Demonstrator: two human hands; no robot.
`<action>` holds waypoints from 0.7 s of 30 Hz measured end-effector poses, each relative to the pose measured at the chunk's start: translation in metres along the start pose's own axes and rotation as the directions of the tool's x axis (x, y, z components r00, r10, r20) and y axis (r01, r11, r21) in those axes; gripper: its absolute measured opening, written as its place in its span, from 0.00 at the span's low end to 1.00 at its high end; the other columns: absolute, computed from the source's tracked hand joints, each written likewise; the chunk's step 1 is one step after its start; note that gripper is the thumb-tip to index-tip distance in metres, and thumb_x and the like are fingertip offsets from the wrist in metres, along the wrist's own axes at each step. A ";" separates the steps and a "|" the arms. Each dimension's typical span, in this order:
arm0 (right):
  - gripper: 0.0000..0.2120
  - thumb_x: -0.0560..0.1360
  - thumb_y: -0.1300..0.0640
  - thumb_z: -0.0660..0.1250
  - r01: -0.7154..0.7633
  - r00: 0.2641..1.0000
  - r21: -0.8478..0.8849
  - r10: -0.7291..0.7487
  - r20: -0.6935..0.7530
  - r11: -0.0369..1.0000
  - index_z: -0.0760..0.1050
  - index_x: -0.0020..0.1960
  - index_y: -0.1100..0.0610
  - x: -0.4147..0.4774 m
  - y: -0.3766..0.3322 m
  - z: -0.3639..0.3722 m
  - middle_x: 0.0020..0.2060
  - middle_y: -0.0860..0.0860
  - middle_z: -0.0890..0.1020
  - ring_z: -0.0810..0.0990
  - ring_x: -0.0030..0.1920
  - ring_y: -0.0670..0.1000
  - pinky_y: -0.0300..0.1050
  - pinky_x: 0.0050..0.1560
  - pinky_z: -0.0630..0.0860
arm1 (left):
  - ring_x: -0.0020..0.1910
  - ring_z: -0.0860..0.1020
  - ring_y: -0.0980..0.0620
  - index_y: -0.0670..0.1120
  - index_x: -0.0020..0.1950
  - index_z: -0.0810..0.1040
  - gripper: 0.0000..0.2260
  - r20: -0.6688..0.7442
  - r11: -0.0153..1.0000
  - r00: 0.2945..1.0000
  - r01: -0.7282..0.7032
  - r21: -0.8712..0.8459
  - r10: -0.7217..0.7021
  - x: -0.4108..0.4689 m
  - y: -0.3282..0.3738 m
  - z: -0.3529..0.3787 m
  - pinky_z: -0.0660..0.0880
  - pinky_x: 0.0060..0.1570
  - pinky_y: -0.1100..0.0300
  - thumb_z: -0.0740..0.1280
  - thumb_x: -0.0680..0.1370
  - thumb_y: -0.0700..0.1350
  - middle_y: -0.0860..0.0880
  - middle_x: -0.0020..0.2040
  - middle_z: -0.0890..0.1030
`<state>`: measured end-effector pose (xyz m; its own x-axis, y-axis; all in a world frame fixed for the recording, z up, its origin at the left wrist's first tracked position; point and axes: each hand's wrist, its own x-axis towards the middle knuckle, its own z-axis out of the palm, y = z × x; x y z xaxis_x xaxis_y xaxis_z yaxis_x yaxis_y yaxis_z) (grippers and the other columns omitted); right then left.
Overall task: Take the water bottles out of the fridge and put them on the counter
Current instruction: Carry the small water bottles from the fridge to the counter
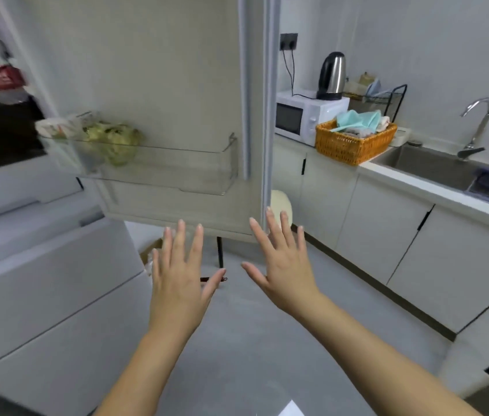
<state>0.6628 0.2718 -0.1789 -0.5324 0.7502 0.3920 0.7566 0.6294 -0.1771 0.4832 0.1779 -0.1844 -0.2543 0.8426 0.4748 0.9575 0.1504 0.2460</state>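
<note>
The fridge door (183,85) stands open in front of me, its inner side facing me. Its clear door shelf (159,166) holds bagged green vegetables (111,139) and a packet. No water bottle is in view. My left hand (178,274) and my right hand (282,259) are both stretched out flat, fingers spread, below the door's lower edge, holding nothing. The white counter (417,181) runs along the right wall. The fridge's inside at the far left is blurred.
On the counter stand a white microwave (306,115) with a steel kettle (331,76) on top, an orange basket (354,142) of cloths and a dish rack. A sink (435,166) with tap follows. White fridge drawers (42,280) fill the lower left. Grey floor lies ahead.
</note>
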 end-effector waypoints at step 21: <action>0.35 0.81 0.40 0.54 0.433 0.889 0.213 -0.454 0.058 0.876 0.39 0.79 0.46 0.204 -0.278 0.117 0.78 0.51 0.36 0.30 0.77 0.53 0.54 0.75 0.34 | 0.79 0.44 0.45 0.50 0.80 0.51 0.35 -0.197 0.901 0.906 0.407 0.154 -0.375 0.044 -0.301 -0.107 0.50 0.75 0.42 0.57 0.76 0.63 0.44 0.80 0.49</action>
<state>0.2998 0.2734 -0.1557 -0.8391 0.3929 0.3762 0.3511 0.9194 -0.1772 0.1696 0.1144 -0.1467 -0.6165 0.6047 0.5043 0.7798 0.5575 0.2848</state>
